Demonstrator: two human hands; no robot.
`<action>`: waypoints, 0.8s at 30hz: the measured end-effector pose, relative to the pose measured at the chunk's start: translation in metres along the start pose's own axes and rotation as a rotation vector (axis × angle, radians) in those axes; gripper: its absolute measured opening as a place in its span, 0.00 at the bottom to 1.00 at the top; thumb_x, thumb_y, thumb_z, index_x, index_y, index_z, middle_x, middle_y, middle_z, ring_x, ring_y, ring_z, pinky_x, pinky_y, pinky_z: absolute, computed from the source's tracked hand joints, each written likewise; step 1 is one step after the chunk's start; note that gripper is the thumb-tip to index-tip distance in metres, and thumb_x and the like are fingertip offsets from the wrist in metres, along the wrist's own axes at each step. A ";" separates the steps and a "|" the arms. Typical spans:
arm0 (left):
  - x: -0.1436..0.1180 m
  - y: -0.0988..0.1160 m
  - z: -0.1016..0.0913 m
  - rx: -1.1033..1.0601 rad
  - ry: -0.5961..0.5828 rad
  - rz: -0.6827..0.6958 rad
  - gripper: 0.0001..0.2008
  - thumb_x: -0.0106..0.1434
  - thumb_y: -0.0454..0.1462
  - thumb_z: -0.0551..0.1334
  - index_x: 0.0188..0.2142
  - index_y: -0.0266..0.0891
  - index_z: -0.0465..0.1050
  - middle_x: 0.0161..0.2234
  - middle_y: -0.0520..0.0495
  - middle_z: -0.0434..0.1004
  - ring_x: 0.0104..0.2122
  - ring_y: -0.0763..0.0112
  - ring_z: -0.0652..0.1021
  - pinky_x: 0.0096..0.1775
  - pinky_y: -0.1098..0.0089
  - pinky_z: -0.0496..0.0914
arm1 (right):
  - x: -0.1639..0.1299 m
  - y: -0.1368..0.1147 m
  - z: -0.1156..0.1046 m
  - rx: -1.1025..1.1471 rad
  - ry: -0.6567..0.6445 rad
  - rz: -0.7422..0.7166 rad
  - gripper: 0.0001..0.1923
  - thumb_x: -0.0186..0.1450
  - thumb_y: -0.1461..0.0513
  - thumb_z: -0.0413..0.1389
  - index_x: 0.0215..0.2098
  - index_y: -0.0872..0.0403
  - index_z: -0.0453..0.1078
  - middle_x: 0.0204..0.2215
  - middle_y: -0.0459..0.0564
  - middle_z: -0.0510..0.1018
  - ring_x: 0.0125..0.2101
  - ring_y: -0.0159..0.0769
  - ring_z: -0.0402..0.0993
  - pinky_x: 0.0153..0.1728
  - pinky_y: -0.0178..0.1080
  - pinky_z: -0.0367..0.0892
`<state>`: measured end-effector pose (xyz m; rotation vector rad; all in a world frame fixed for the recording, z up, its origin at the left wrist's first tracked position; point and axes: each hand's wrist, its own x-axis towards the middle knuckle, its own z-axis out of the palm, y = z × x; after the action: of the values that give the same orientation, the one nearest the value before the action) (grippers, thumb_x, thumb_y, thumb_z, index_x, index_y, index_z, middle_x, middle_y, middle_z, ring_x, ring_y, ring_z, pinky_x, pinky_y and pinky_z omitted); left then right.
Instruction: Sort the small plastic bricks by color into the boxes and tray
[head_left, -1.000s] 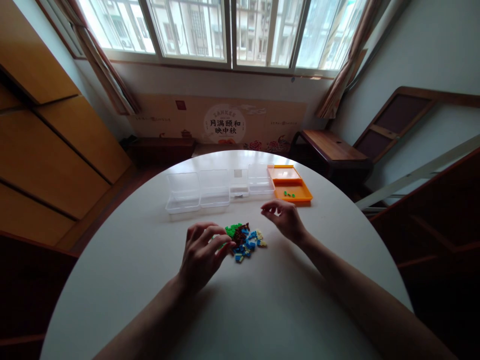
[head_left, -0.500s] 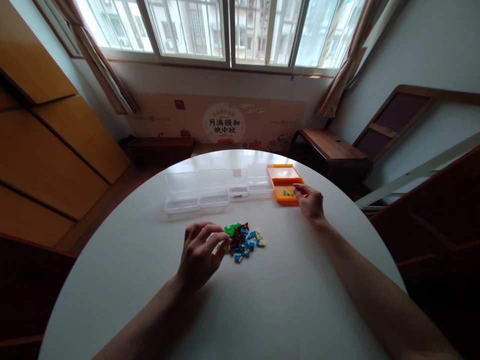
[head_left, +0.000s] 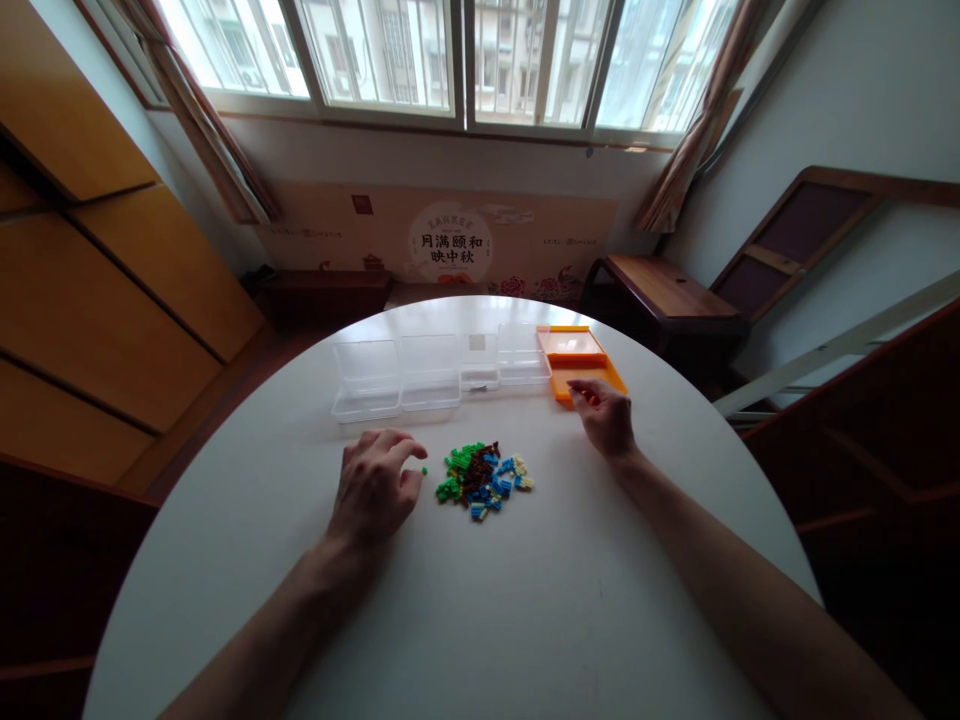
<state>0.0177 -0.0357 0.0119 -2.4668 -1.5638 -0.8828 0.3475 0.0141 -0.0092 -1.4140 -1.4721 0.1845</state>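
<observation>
A pile of small toy building bricks (head_left: 480, 478), green, brown, blue and pale yellow, lies in the middle of the white table. My left hand (head_left: 375, 485) rests just left of the pile, fingers curved and thumb apart. One small green brick (head_left: 424, 470) sits off its fingertips, separate from the heap. Over the front part of the open orange box (head_left: 577, 372) is my right hand (head_left: 606, 418), its thumb and fingers pinched together. Whatever is between those fingertips is hidden, and the hand covers part of the box's inside.
Clear plastic boxes with lids up stand in a row along the far side of the table: one (head_left: 366, 392) at the left end, another (head_left: 430, 385) beside it, a small one (head_left: 478, 378), and one (head_left: 523, 368) touching the orange box. The round table's (head_left: 480, 620) edge curves around.
My left hand has drawn left, away from the pile, and a lone green brick now shows by its fingers. My right hand has moved left and nearer; the green bricks inside the orange box are now out of sight.
</observation>
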 end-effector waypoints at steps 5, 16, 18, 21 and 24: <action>0.004 -0.003 -0.008 -0.027 -0.101 -0.005 0.04 0.54 0.35 0.60 0.30 0.43 0.73 0.35 0.49 0.77 0.40 0.57 0.72 0.44 0.57 0.61 | -0.002 -0.002 0.001 0.000 -0.004 -0.017 0.13 0.61 0.59 0.54 0.37 0.57 0.77 0.34 0.54 0.81 0.26 0.35 0.71 0.33 0.40 0.70; 0.004 0.004 -0.002 -0.071 0.021 0.134 0.05 0.62 0.37 0.61 0.31 0.42 0.75 0.33 0.47 0.77 0.37 0.63 0.73 0.42 0.60 0.64 | -0.017 -0.038 0.010 0.162 -0.146 0.002 0.10 0.62 0.60 0.55 0.36 0.56 0.77 0.29 0.50 0.79 0.25 0.32 0.68 0.30 0.37 0.68; 0.004 0.012 -0.002 -0.113 0.086 0.203 0.04 0.63 0.36 0.62 0.32 0.42 0.75 0.32 0.48 0.77 0.36 0.65 0.73 0.42 0.62 0.64 | -0.026 -0.058 0.013 0.276 -0.339 0.048 0.09 0.61 0.60 0.57 0.36 0.55 0.77 0.29 0.49 0.80 0.24 0.31 0.68 0.28 0.35 0.67; 0.003 0.028 -0.005 -0.178 0.153 0.313 0.02 0.63 0.33 0.63 0.34 0.42 0.74 0.31 0.50 0.77 0.35 0.68 0.73 0.41 0.64 0.64 | -0.043 -0.090 0.016 0.435 -0.686 0.029 0.10 0.62 0.60 0.57 0.38 0.55 0.77 0.30 0.49 0.80 0.27 0.31 0.71 0.29 0.33 0.67; 0.002 0.042 -0.010 -0.221 0.207 0.386 0.04 0.62 0.32 0.63 0.35 0.43 0.72 0.31 0.51 0.77 0.35 0.69 0.73 0.41 0.65 0.65 | -0.056 -0.112 0.016 0.547 -0.812 -0.025 0.11 0.65 0.59 0.55 0.38 0.55 0.78 0.31 0.48 0.80 0.30 0.32 0.73 0.32 0.34 0.68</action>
<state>0.0499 -0.0580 0.0303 -2.5875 -0.9243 -1.2401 0.2503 -0.0557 0.0323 -0.8866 -1.8721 1.1593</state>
